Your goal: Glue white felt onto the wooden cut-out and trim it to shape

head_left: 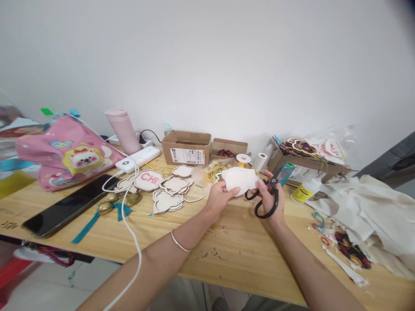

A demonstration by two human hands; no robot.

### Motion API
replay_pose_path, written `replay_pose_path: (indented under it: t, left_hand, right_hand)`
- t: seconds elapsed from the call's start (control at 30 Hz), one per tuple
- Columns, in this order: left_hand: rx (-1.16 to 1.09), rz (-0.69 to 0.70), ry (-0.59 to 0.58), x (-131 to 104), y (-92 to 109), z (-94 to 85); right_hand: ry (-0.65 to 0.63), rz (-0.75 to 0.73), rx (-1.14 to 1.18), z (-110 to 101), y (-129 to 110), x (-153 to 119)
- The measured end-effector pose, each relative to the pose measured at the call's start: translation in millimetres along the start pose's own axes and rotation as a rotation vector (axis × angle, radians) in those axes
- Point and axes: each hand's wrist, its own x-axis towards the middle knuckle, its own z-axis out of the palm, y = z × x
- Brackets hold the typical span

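Note:
My left hand (219, 198) pinches the left edge of a white rounded piece of cloth or paper (239, 179), thumb on top. Black-handled scissors (267, 196) rest in my right hand (272, 203), their blades pointing up and away to the right. Fingertips of the right hand also seem to touch the right edge of the white piece. Both hands are above the table's middle. Just left of them lie flat wooden cut-out shapes (167, 202) and a piece lettered CHI in pink (149, 179).
Behind stand an open cardboard box (186, 149), a thread spool (243, 160) and a filled box (300, 170). A glue bottle (304, 191) and crumpled cream cloth (366, 211) lie right. Left are a phone (68, 207), brass bells (105, 208), a white cable (134, 237) and a pink tumbler (122, 131).

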Motion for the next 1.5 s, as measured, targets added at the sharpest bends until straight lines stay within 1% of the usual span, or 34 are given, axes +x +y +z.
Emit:
replay_pose_path:
  t: [0.07,0.17,0.23,0.3,0.4,0.47,0.53,0.67,0.77,0.87,0.97,1.1,1.17,1.33,1.43,1.5]
  left_hand:
    - [-0.014,-0.009,-0.02,-0.2,0.1,0.2]
    - [-0.045,-0.046,-0.049,-1.7,4.2,2.2]
    - [-0.052,-0.098,-0.031,-2.0,8.5,2.2]
    - [-0.047,-0.127,-0.004,-1.1,13.1,0.1]
    - [-0.029,-0.077,0.022,1.8,19.0,-6.5]
    - [0.019,-0.061,0.031,4.0,21.3,-11.6]
    - [0.102,-0.075,0.036,5.8,21.8,-15.6]
    - [0.264,-0.066,0.079,6.8,20.0,-18.4]
    - [0.299,-0.062,0.091,6.5,18.7,-18.3]
    - [0.251,-0.088,0.063,7.4,17.5,-18.6]
    - [0.232,-0.078,0.02,8.7,16.3,-18.1]
    - [0.353,-0.026,-0.077,7.3,15.1,-15.8]
    - [0.394,-0.006,-0.103,5.6,14.0,-14.9]
    - [0.278,0.004,-0.07,4.0,10.9,-13.7]
    - [0.309,0.041,-0.05,3.8,11.8,-12.3]
    - [0.334,0.035,-0.035,3.2,13.6,-11.5]
  right_hand:
    - [-0.018,-0.019,-0.045,0.1,-0.3,-0.7]
    - [-0.051,-0.009,-0.058,-1.1,0.0,0.2]
    - [-0.083,0.004,-0.043,-2.7,0.0,1.9]
    - [-0.14,0.016,-0.03,-4.1,0.2,3.3]
    - [-0.259,0.032,-0.024,-4.9,0.9,2.9]
    - [-0.341,0.04,-0.049,-4.6,0.4,1.2]
    - [-0.404,0.044,-0.081,-3.7,-1.3,-1.2]
    - [-0.466,0.034,-0.092,-2.1,-3.3,-4.9]
    - [-0.475,0.045,-0.084,-2.1,-2.3,-4.8]
    - [-0.426,0.068,-0.077,-2.8,-2.4,-2.6]
    - [-0.383,0.081,-0.078,-3.6,-3.7,-0.4]
    - [-0.376,0.094,-0.068,-4.0,-1.9,0.5]
    - [-0.36,0.082,-0.058,-3.7,1.0,0.3]
    - [-0.377,0.08,-0.07,-2.7,7.5,-0.9]
    - [-0.391,0.065,-0.104,-3.1,7.1,-1.7]
    - [-0.415,0.061,-0.123,-3.5,4.8,-2.3]
